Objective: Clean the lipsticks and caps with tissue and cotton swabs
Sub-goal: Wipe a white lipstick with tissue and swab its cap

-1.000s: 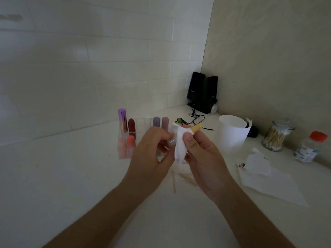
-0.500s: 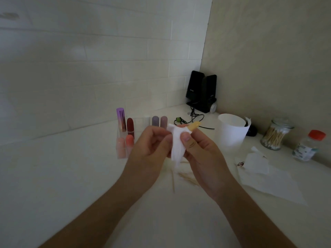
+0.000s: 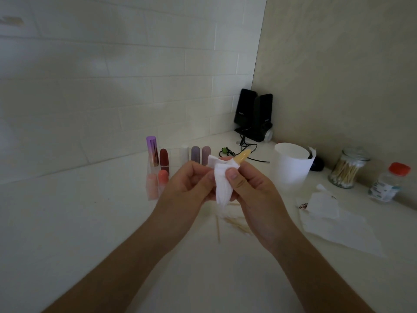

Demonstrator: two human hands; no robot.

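Note:
Both hands meet above the white counter. My right hand (image 3: 252,193) grips a yellow lipstick (image 3: 242,157) wrapped in a white tissue (image 3: 222,184); only the yellow tip pokes out past the fingers. My left hand (image 3: 189,186) pinches the tissue's left side with curled fingers. Behind the hands, a clear organiser (image 3: 150,172) holds several lipsticks: a tall purple one (image 3: 152,150), a dark red one (image 3: 164,157), two mauve ones (image 3: 200,153) and two peach ones (image 3: 158,179). Used cotton swabs (image 3: 234,224) lie on the counter under my hands.
A white cup (image 3: 292,163) stands right of the hands, with a glass jar of cotton swabs (image 3: 347,169) and a red-capped bottle (image 3: 389,181) beyond it. Flat tissues (image 3: 338,220), one stained, lie at the right. Black speakers (image 3: 255,116) with cables sit in the corner.
The hands have kept their hold on the tissue and lipstick, shifting only slightly; the tissue's folds have turned a little around the yellow lipstick.

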